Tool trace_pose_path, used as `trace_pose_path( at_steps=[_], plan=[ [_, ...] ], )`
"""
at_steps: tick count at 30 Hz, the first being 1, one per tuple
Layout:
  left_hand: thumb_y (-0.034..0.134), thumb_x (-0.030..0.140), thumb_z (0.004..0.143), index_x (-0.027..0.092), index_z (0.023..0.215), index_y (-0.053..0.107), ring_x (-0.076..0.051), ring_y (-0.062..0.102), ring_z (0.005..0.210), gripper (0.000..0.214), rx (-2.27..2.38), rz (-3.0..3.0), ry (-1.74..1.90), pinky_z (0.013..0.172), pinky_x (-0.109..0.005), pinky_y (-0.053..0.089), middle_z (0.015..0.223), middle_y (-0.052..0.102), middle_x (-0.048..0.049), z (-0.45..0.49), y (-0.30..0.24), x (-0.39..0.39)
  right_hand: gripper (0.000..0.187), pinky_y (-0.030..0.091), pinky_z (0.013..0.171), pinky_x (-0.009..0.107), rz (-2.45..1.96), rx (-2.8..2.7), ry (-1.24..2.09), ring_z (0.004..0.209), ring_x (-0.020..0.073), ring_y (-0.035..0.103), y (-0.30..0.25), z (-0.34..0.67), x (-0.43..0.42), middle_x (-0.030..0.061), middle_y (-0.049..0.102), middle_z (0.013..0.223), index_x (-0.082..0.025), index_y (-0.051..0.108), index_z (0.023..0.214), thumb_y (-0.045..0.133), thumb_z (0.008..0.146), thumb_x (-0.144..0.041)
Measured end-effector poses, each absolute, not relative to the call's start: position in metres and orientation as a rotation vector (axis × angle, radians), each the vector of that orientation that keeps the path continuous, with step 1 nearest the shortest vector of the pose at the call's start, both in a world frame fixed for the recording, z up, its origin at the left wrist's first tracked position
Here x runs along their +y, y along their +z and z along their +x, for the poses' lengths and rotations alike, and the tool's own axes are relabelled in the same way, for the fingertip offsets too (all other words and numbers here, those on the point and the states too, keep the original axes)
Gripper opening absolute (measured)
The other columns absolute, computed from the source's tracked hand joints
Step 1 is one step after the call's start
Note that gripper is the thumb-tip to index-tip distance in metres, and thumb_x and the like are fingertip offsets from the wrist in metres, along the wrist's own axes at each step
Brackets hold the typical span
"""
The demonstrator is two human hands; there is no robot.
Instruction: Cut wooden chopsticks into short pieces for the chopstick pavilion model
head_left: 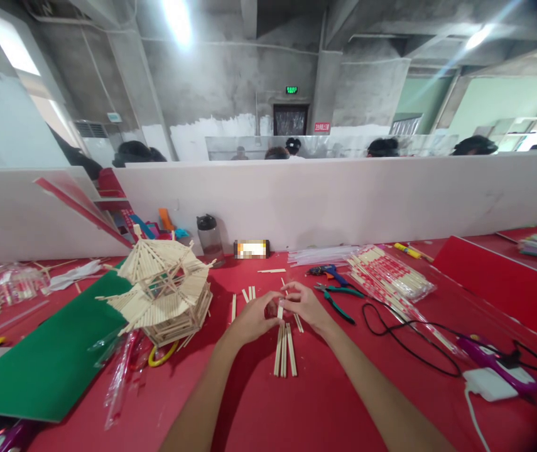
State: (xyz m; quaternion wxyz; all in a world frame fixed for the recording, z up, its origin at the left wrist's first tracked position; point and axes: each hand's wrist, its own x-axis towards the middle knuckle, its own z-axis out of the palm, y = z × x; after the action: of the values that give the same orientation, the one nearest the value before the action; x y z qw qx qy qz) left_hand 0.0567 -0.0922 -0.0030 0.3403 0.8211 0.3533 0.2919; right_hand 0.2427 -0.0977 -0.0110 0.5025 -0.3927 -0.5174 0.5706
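My left hand (259, 316) and my right hand (309, 307) meet over the middle of the red table. Their fingertips close around the ends of pale wooden sticks (281, 309); the exact grip is partly hidden. Just below, several more wooden sticks (286, 358) lie side by side, pointing toward me. A few short sticks (252, 293) rest beyond my left hand, and others (299, 321) lie partly under my right hand. To the left stands a model pavilion built of sticks (164, 292), with a layered, sloping roof.
A green board (56, 345) lies at left, and a bottle (209, 238) stands by the white partition (343, 201). Right of my hands are green-handled pliers (338, 304), a blue glue gun (331, 272), packaged sticks (385, 276), a black cable (404, 326) and a purple glue gun (494, 361).
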Motion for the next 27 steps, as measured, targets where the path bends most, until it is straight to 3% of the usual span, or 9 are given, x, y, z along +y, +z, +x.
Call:
trace_pose_path(
  at_steps=[6, 11, 16, 22, 24, 27],
  plan=[
    [0.072, 0.03, 0.075, 0.023, 0.119, 0.058, -0.018, 0.057, 0.084, 0.046, 0.989, 2.242, 0.854, 0.077, -0.029, 0.045, 0.097, 0.062, -0.0034, 0.055, -0.005, -0.09, 0.045, 0.053, 0.062, 0.028, -0.963, -1.191, 1.495, 0.058, 0.0135, 0.065, -0.015, 0.24, -0.098, -0.0011, 0.068, 0.07, -0.018, 0.061, 0.094, 0.084, 0.06, -0.038],
    [0.071, 0.035, 0.077, 0.024, 0.12, 0.057, -0.02, 0.057, 0.09, 0.046, 0.98, 2.303, 0.853, 0.084, -0.031, 0.045, 0.103, 0.061, -0.0046, 0.054, -0.008, -0.088, 0.039, 0.055, 0.066, 0.031, -0.987, -1.146, 1.576, 0.057, 0.0142, 0.065, -0.019, 0.238, -0.098, 0.0018, 0.068, 0.071, -0.014, 0.064, 0.077, 0.085, 0.058, -0.04],
    [0.068, 0.034, 0.08, 0.025, 0.124, 0.056, -0.02, 0.058, 0.092, 0.046, 0.97, 2.307, 0.853, 0.085, -0.032, 0.046, 0.103, 0.061, -0.0051, 0.055, -0.01, -0.088, 0.039, 0.053, 0.062, 0.03, -1.025, -1.176, 1.524, 0.057, 0.0165, 0.065, -0.02, 0.239, -0.097, 0.0034, 0.069, 0.068, -0.013, 0.065, 0.073, 0.085, 0.056, -0.042],
    [0.068, 0.035, 0.081, 0.027, 0.141, 0.043, -0.023, 0.056, 0.104, 0.065, 1.011, 2.284, 0.889, 0.094, -0.037, 0.044, 0.118, 0.059, -0.0084, 0.055, -0.014, -0.086, 0.039, 0.052, 0.066, 0.031, -1.053, -1.239, 1.379, 0.062, 0.0187, 0.066, -0.017, 0.248, -0.091, 0.0046, 0.072, 0.071, -0.014, 0.069, 0.077, 0.082, 0.057, -0.045],
    [0.061, 0.032, 0.086, 0.024, 0.142, 0.042, -0.023, 0.056, 0.107, 0.06, 1.078, 2.27, 0.917, 0.096, -0.039, 0.043, 0.12, 0.059, -0.0101, 0.056, -0.019, -0.084, 0.038, 0.051, 0.065, 0.029, -1.077, -1.25, 1.259, 0.064, 0.0188, 0.066, -0.016, 0.258, -0.086, 0.0049, 0.071, 0.071, -0.014, 0.069, 0.077, 0.082, 0.059, -0.044],
    [0.049, 0.023, 0.091, 0.024, 0.131, 0.055, -0.024, 0.056, 0.11, 0.041, 1.095, 2.37, 0.85, 0.098, -0.04, 0.042, 0.118, 0.063, -0.0103, 0.06, -0.027, -0.086, 0.035, 0.049, 0.059, 0.026, -1.124, -1.239, 1.12, 0.06, 0.0174, 0.064, -0.018, 0.273, -0.078, 0.0038, 0.069, 0.068, -0.014, 0.067, 0.076, 0.08, 0.061, -0.043]
  ],
)
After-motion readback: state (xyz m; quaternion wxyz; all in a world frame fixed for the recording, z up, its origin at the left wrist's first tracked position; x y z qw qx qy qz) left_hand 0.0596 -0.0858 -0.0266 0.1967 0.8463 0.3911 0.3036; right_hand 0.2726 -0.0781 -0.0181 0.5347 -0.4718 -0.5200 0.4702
